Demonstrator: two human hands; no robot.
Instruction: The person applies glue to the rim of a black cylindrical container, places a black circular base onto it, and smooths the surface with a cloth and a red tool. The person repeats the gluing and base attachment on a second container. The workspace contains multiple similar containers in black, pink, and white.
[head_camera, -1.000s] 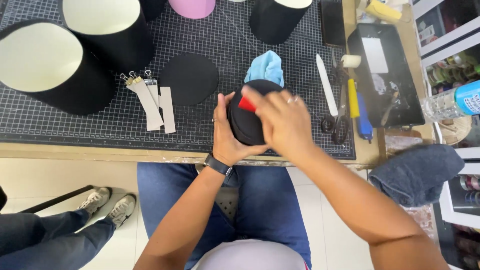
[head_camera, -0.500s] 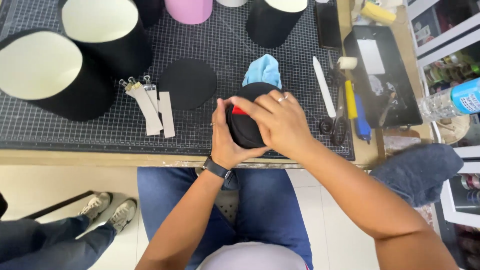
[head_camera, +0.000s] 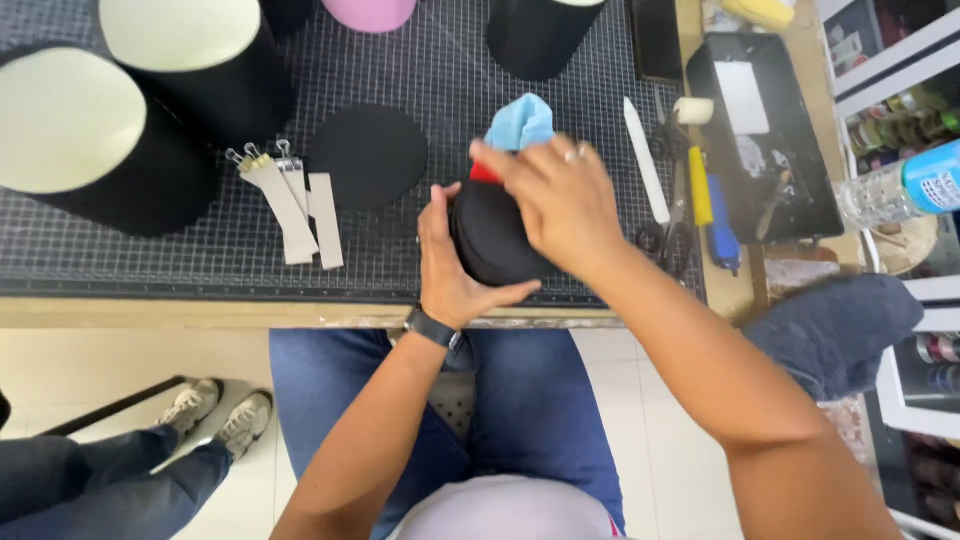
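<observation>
Seated person at a desk covered by a gridded cutting mat. The left hand cups a small round black box from the left and below, at the near edge of the mat; the right hand lies over its top, fingers pinching a small red tool. The box looks light, stiff-walled and likely crushable, best gripped around its side wall. A blue cloth lies just behind. Open mat lies to the left, before the paper strips and black disc; hand tools crowd the right.
</observation>
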